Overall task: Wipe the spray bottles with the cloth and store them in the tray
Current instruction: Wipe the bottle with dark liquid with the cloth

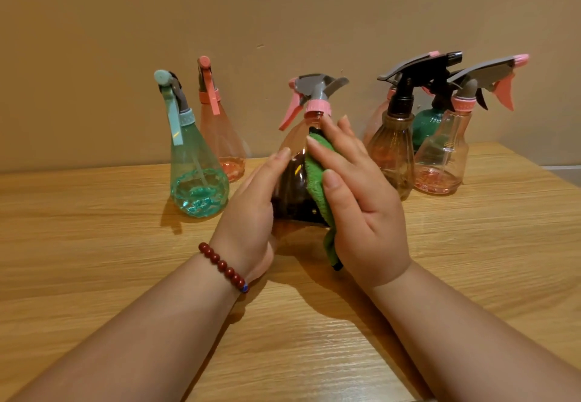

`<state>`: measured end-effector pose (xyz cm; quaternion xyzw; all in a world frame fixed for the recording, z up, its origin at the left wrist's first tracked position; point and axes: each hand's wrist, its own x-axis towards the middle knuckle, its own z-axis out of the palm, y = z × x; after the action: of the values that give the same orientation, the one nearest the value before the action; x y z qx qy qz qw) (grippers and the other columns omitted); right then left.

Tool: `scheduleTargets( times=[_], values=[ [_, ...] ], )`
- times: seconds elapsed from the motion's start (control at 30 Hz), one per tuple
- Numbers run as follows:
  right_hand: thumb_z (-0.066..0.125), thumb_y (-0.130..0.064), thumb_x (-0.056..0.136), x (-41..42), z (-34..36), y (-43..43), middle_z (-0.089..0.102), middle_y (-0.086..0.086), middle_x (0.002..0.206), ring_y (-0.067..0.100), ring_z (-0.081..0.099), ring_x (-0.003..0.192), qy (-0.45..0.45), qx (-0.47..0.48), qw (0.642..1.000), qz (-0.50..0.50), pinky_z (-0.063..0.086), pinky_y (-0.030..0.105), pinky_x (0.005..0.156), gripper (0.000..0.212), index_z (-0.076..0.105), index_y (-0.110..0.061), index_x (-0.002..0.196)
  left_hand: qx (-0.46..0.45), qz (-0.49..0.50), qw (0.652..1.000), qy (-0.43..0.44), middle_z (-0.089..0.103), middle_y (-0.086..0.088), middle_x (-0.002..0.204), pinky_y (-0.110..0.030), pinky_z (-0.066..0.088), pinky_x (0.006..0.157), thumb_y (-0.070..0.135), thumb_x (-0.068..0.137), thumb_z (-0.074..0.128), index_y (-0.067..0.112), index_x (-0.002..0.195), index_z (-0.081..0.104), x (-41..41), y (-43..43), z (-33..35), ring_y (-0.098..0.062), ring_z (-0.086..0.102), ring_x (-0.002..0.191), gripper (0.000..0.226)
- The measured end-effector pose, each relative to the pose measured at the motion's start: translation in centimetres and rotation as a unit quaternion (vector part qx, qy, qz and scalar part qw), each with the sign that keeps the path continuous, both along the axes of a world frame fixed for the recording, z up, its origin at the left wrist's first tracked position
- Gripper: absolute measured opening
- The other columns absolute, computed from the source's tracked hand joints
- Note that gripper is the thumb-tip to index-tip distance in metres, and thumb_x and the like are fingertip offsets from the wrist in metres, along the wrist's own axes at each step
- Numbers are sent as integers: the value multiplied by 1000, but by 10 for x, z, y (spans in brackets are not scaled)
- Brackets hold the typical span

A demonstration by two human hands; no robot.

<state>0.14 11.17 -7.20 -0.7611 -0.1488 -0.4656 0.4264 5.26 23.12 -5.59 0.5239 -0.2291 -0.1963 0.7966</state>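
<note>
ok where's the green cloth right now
In the head view the green cloth is at table centre, pressed by the right hand against the pink-capped bottle that the left hand steadies.

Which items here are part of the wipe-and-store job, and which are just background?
In the job: left hand, right hand, green cloth, the held bottle, teal bottle, pink bottle, the bottles clustered right. No tray in view.

Just there: wooden table, wall, bead bracelet.

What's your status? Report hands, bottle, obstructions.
Left hand steadying the centre spray bottle. Right hand pressing the green cloth to it. Other bottles standing on the table; tray not in view.
</note>
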Motion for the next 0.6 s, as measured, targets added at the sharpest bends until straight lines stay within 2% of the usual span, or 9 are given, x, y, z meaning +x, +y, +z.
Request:
scheduleTargets(
  times=[0.1, 0.23, 0.37, 0.43, 0.53, 0.6],
  values=[
    [44, -16, 97, 2, 3, -1, 45, 13, 147, 24, 29, 145, 11, -9, 1000, 4, 23, 38, 119, 38, 50, -4, 133, 11, -5, 998, -58, 63, -3, 132, -55, 46, 104, 33, 91, 57, 27, 139, 52, 0, 1, 0, -23, 60, 123, 48],
    [43, -18, 98, 2, 5, -9, 44, 12, 148, 22, 30, 145, 9, 19, 1000, -3, 25, 41, 119, 38, 50, -6, 134, 17, -27, 997, -74, 61, -6, 135, -54, 44, 106, 27, 91, 57, 24, 140, 52, 1, 2, -1, -25, 59, 125, 49],
    [44, -31, 97, -2, 10, -18, 40, 2, 152, 14, 30, 145, 50, 73, 996, -3, 26, 39, 119, 44, 50, -13, 137, 31, -33, 996, -79, 64, -6, 132, -48, 45, 105, 25, 88, 58, 21, 138, 53, -1, 1, -3, -22, 61, 123, 51],
    [48, -29, 96, -3, 9, -16, 37, 7, 153, 19, 26, 147, 45, 36, 998, -7, 24, 38, 120, 48, 47, -8, 139, 20, -25, 997, -77, 66, -5, 129, -46, 46, 103, 26, 89, 57, 21, 137, 54, -3, 1, -2, -21, 62, 121, 49],
    [51, -14, 95, -1, 5, -9, 41, 16, 148, 27, 27, 146, 12, -20, 1000, 12, 24, 37, 119, 42, 48, 0, 135, -5, -9, 998, -55, 66, -7, 128, -53, 47, 102, 34, 90, 58, 23, 135, 57, -2, 2, 0, -26, 63, 120, 47],
    [51, -10, 95, 0, 3, -7, 44, 17, 145, 30, 28, 145, -1, -53, 998, 30, 25, 39, 118, 39, 50, 0, 132, -20, -2, 999, -38, 66, -9, 128, -58, 48, 100, 36, 92, 56, 25, 134, 58, 0, 2, 1, -28, 63, 118, 44]
  ],
)
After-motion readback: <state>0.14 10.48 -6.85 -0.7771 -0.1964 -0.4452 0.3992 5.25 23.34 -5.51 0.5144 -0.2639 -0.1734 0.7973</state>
